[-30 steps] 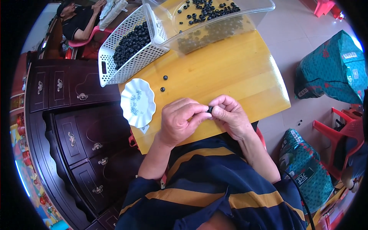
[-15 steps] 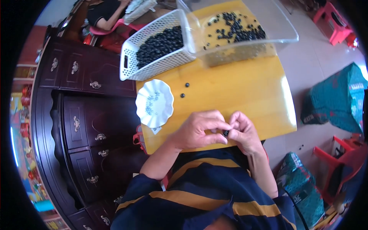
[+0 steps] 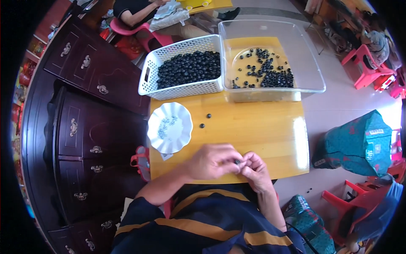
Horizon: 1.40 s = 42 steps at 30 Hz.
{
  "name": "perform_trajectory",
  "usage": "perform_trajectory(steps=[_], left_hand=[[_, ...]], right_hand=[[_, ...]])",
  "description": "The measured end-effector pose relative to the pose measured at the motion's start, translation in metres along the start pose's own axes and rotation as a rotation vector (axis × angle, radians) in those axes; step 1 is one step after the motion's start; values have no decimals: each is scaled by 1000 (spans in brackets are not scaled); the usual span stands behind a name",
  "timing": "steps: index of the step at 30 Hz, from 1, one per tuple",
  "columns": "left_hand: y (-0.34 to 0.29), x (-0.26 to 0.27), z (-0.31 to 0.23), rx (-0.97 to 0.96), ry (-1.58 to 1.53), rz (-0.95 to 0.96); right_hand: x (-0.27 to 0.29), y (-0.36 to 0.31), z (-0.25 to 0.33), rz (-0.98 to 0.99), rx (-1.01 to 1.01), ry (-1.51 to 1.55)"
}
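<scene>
Over the near edge of the table, both my hands meet at a small black round piece (image 3: 237, 161). My left hand (image 3: 211, 161) is closed, pinching the piece between thumb and forefinger. My right hand (image 3: 256, 172) touches it from the other side, fingers bent together; whatever lies between those fingertips is hidden. Left of my hands stands a white scalloped dish (image 3: 179, 137) with many tiny thin silvery bits in it. Two loose black round pieces, a farther one (image 3: 209, 115) and a nearer one (image 3: 202, 125), lie beside the dish.
A white perforated basket (image 3: 182, 90) full of black pieces stands at the back left. Beside it, a clear plastic bin (image 3: 315, 82) holds scattered ones. Dark wooden drawers (image 3: 84, 122) flank the table's left. Teal bags (image 3: 355, 146) and red stools stand right. People sit farther off.
The view has tilted up, showing more of the far room. My hands have drawn closer together around the black piece, which now sits deeper between my fingertips.
</scene>
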<state>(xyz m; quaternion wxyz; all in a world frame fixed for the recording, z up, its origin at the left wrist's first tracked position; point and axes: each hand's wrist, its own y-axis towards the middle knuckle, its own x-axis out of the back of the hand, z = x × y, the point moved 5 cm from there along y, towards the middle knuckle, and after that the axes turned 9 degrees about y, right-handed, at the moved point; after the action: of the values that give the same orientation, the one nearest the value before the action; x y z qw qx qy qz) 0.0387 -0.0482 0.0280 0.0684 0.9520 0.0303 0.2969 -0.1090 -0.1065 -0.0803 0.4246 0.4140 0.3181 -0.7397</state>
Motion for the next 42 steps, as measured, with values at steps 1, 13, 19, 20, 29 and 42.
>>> perform_trajectory(steps=[1,13,19,20,29,42], left_hand=[[1,19,6,1,64,-96],[70,243,116,284,961,-394],[132,212,72,19,513,-378],[145,200,61,-33,443,-353],[232,108,58,38,505,27],[294,64,72,120,826,-148]], right_hand=[[-1,1,0,-46,1,-70],[-11,40,112,-476,742,-497],[15,74,212,-903,1026,-419],[20,81,224,-905,1034,-415],[27,114,225,-800,759,-194],[56,63,161,-602,1065,-146]])
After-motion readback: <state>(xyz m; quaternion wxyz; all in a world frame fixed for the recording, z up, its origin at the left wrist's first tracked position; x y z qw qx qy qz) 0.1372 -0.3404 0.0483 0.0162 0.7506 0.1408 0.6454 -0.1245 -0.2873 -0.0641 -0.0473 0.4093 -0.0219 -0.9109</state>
